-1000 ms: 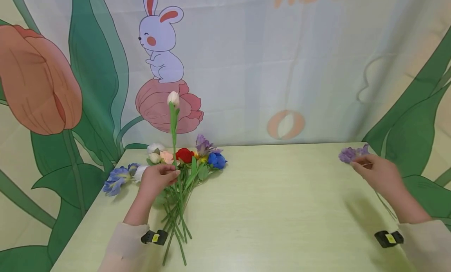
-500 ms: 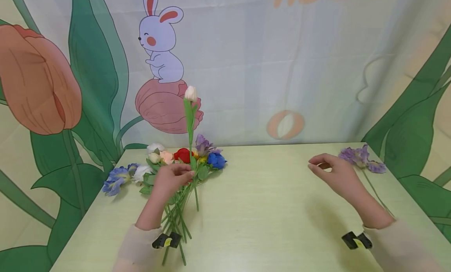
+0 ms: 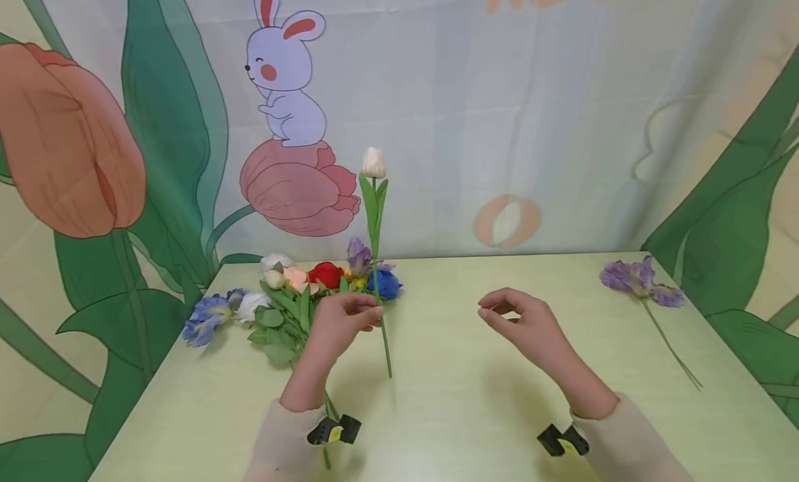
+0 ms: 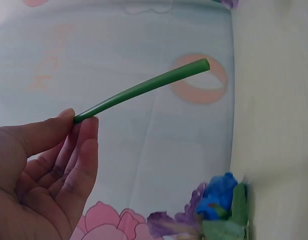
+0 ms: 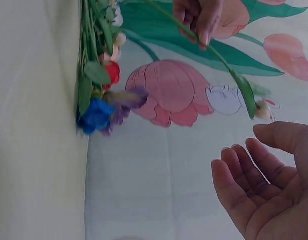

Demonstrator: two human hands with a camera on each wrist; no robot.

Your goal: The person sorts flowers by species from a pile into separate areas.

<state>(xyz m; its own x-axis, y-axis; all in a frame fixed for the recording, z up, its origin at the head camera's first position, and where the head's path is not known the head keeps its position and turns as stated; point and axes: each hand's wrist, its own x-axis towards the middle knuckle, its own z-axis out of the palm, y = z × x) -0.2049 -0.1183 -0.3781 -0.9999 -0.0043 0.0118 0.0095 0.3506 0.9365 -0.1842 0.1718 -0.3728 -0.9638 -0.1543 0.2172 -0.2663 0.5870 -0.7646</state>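
Observation:
A white tulip [image 3: 374,164] with a green stem and leaves stands upright above the table in the head view. My left hand [image 3: 345,320] pinches its stem between thumb and fingertips; in the left wrist view the cut end of the stem [image 4: 143,89] sticks out past the fingers. My right hand [image 3: 519,324] hovers over the middle of the table, holding nothing, its fingers loosely bent with a gap to the thumb. A purple iris [image 3: 639,279] lies alone at the right side of the table.
A pile of artificial flowers lies on the left of the pale table [image 3: 437,426], among them a red flower [image 3: 326,274], a blue flower [image 3: 384,284] and a light blue iris [image 3: 207,320]. A printed curtain [image 3: 424,121] hangs behind the table's far edge.
My right hand has let go of the purple iris, leaving it on the table, and moved left. My left hand has carried the white tulip rightward from over the pile.

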